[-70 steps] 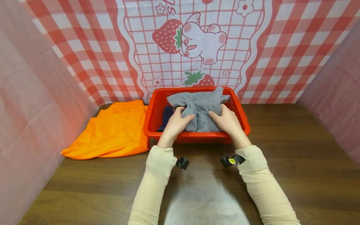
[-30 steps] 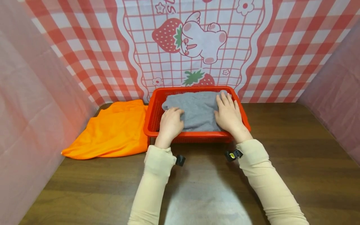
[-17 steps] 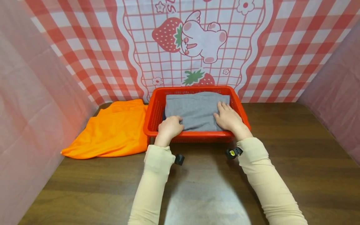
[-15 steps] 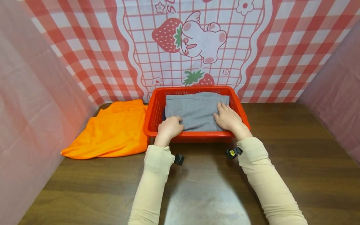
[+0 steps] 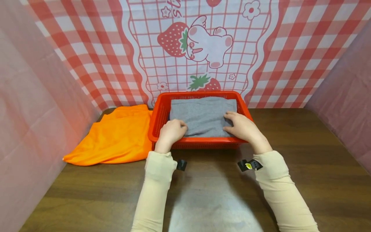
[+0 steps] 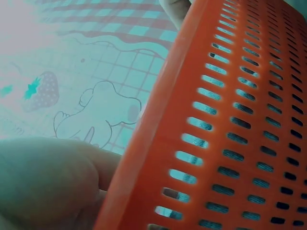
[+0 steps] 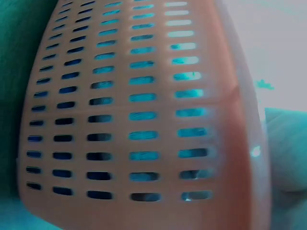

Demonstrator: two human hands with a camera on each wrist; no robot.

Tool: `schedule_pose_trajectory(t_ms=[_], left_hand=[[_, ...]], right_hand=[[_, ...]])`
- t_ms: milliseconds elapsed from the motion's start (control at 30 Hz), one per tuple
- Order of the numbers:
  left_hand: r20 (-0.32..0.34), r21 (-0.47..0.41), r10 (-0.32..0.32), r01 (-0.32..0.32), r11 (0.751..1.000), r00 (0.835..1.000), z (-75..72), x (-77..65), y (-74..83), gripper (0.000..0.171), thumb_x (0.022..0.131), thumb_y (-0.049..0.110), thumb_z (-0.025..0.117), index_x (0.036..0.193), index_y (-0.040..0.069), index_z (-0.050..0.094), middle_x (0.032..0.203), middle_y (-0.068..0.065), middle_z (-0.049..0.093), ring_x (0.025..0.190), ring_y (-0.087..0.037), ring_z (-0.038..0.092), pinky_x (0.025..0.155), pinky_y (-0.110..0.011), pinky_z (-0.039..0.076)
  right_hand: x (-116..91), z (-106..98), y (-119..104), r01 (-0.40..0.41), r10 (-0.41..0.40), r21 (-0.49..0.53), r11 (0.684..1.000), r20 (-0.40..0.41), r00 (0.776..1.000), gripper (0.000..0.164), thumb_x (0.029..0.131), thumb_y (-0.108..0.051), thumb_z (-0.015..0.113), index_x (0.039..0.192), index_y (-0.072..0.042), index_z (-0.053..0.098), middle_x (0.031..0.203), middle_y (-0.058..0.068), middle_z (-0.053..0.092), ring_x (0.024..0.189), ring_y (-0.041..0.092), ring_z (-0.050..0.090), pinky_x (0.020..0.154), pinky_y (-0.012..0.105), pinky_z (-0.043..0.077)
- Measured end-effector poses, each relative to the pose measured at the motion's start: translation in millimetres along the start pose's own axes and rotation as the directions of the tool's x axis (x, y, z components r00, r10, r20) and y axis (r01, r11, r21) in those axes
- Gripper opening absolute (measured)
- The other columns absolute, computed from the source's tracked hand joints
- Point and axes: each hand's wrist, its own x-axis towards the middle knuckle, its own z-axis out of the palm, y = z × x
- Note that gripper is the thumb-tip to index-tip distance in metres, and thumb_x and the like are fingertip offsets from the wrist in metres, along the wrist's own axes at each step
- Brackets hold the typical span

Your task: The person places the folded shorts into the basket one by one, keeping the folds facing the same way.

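Observation:
A folded grey cloth, likely a garment, lies fairly flat inside a red plastic basket with slotted walls. My left hand reaches over the front rim at the cloth's near left corner. Its fingers bend down and their tips are hidden. At the cloth's right side is my right hand, thumb and fingers apart, fingertips at the fabric's edge. The left wrist view has the basket wall up close with part of my left hand beyond the rim. The right wrist view is mostly basket wall.
Left of the basket, an orange cloth lies folded on the wooden table, next to the basket's left side. A checked strawberry-print curtain hangs behind, and pink fabric walls stand on both sides.
The grey cloth went from bunched and gripped in both hands to spread flat in the basket. Lately my right hand has drawn back toward the front right, its fingers less flat on the cloth.

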Motion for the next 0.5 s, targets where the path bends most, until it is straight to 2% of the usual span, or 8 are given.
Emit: schedule_pose_trajectory(t_ms=[100,267,500], left_hand=[[0.03,0.015,0.0,-0.001,1.0,1.0,2.3,0.4,-1.2,0.029,0.091,0.025,0.045,0.107,0.019,0.068,0.109,-0.003,0.065,0.089,-0.023,0.061,0.078,-0.04,0.048],[0.113,0.07,-0.006,-0.002,0.998,0.994,5.8,1.5,-1.3,0.032,0.094,0.027,0.04,0.11,0.018,0.066,0.112,-0.005,0.062,0.09,-0.025,0.058,0.079,-0.04,0.045],[0.197,0.142,-0.063,0.035,0.989,0.978,8.1,3.5,-0.1,0.041,0.096,0.035,0.032,0.128,0.02,0.054,0.13,-0.007,0.052,0.111,-0.031,0.052,0.092,-0.046,0.04]], right_hand=[[1,3,4,-0.002,0.002,0.018,1.0,0.009,1.0,0.055,0.083,-0.018,0.062,0.13,0.005,0.045,0.134,0.025,0.042,0.123,0.037,0.04,0.103,0.05,0.029],[6,7,5,-0.029,0.03,-0.008,1.0,0.082,0.996,0.053,0.083,-0.019,0.062,0.128,0.006,0.047,0.133,0.026,0.043,0.123,0.038,0.039,0.103,0.05,0.029],[13,10,3,-0.06,0.064,-0.031,0.998,0.151,0.986,0.051,0.084,-0.019,0.062,0.126,0.006,0.049,0.127,0.025,0.049,0.116,0.038,0.045,0.101,0.05,0.032]])
